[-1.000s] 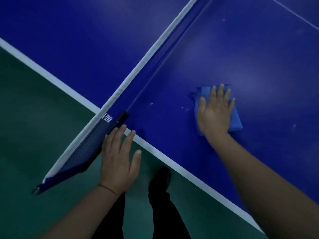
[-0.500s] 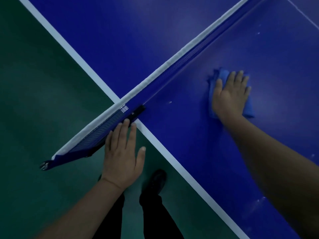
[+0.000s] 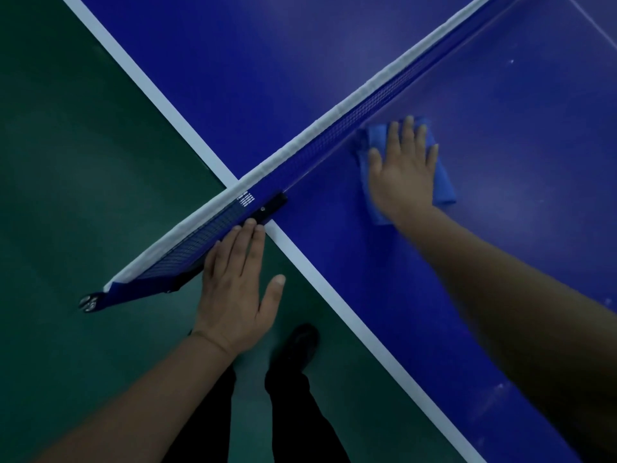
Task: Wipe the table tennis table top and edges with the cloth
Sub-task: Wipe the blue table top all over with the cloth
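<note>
Right of centre, our right hand (image 3: 402, 172) lies flat, fingers straight, pressing the blue cloth (image 3: 442, 182) onto the table top (image 3: 517, 145) just beside the net (image 3: 334, 142). Our left hand (image 3: 235, 289), open and holding nothing, touches the net bracket (image 3: 267, 208). White specks at lower right suggest wiping remains; we judge the white edge (image 3: 334, 289) still undone.

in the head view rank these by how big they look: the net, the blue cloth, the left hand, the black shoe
1. net, crossing most of the frame
2. left hand, though it sits nearer the camera than the rest
3. blue cloth, partly covered by the right hand, so unsure against the left hand
4. black shoe
</note>
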A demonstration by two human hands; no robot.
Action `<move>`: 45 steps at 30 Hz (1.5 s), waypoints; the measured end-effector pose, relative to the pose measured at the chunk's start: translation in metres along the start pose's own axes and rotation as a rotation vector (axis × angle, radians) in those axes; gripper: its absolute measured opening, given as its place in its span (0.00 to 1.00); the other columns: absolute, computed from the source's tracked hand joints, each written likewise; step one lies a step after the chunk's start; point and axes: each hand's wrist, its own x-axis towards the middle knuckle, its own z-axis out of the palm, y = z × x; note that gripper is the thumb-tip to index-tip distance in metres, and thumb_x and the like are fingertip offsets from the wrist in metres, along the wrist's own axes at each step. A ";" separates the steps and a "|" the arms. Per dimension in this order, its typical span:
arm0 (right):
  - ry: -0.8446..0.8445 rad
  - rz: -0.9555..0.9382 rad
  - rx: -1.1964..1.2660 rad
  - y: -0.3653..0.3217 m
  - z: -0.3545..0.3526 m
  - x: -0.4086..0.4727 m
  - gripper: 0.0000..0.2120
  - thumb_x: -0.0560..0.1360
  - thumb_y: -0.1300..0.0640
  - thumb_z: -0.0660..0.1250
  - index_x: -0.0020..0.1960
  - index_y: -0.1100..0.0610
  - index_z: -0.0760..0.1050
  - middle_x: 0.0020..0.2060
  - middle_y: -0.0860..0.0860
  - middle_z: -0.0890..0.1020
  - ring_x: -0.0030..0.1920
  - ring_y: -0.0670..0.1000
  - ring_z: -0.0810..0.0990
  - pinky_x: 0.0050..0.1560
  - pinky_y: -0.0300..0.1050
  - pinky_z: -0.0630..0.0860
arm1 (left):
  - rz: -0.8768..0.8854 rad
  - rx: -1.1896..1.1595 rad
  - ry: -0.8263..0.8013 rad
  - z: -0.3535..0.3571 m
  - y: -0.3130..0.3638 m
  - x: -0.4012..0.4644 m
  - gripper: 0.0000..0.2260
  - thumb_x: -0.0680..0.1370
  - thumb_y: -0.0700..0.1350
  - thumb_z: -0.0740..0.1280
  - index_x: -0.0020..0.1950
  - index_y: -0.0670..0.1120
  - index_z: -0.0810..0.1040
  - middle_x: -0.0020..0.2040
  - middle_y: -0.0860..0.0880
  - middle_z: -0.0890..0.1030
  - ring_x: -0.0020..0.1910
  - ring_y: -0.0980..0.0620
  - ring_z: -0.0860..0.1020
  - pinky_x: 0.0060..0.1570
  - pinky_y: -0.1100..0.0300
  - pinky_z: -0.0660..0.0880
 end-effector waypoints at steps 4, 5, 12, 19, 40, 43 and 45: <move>-0.037 -0.389 0.000 -0.059 0.022 -0.076 0.31 0.83 0.43 0.48 0.81 0.57 0.56 0.81 0.56 0.54 0.81 0.57 0.48 0.79 0.59 0.44 | 0.022 -0.062 0.014 -0.002 -0.002 0.000 0.32 0.82 0.58 0.51 0.80 0.39 0.60 0.80 0.42 0.61 0.79 0.44 0.58 0.77 0.45 0.53; -0.062 -0.496 -0.009 -0.061 0.026 -0.102 0.31 0.83 0.42 0.48 0.81 0.57 0.57 0.81 0.56 0.55 0.81 0.57 0.49 0.80 0.58 0.43 | 0.031 -0.072 0.017 -0.003 -0.003 0.001 0.32 0.83 0.59 0.49 0.80 0.39 0.60 0.80 0.42 0.62 0.78 0.44 0.59 0.76 0.44 0.55; -0.040 -0.366 0.011 -0.040 0.022 -0.083 0.31 0.83 0.42 0.45 0.81 0.56 0.58 0.81 0.55 0.56 0.81 0.56 0.50 0.80 0.60 0.45 | 0.081 -0.169 0.008 -0.007 -0.012 -0.002 0.32 0.84 0.60 0.46 0.81 0.40 0.58 0.80 0.43 0.61 0.80 0.46 0.57 0.77 0.44 0.55; 0.013 -0.314 0.013 -0.108 0.045 -0.142 0.30 0.83 0.44 0.52 0.80 0.60 0.59 0.80 0.59 0.57 0.81 0.59 0.52 0.80 0.59 0.45 | 0.069 -0.318 0.062 -0.013 -0.015 -0.003 0.33 0.85 0.61 0.46 0.78 0.35 0.61 0.77 0.44 0.64 0.77 0.43 0.62 0.76 0.51 0.56; 0.053 -0.131 -0.009 0.027 0.029 -0.139 0.27 0.81 0.43 0.51 0.77 0.52 0.67 0.79 0.55 0.62 0.80 0.62 0.57 0.76 0.68 0.53 | 0.252 -0.117 -0.159 0.022 0.084 0.126 0.34 0.81 0.60 0.42 0.82 0.43 0.56 0.83 0.45 0.52 0.82 0.49 0.46 0.79 0.56 0.37; -0.002 -0.362 0.021 0.044 0.031 -0.159 0.26 0.82 0.42 0.54 0.76 0.50 0.68 0.79 0.53 0.64 0.79 0.60 0.58 0.76 0.65 0.53 | 0.331 -0.017 -0.173 0.026 0.083 0.123 0.32 0.81 0.60 0.43 0.82 0.44 0.57 0.82 0.44 0.54 0.82 0.47 0.47 0.79 0.53 0.38; 0.016 -0.293 -0.008 0.096 0.027 -0.140 0.26 0.82 0.43 0.53 0.77 0.50 0.66 0.78 0.54 0.65 0.78 0.61 0.60 0.75 0.68 0.55 | 0.326 0.026 -0.181 0.026 0.084 0.125 0.31 0.82 0.60 0.43 0.82 0.48 0.56 0.83 0.46 0.52 0.82 0.47 0.45 0.79 0.50 0.37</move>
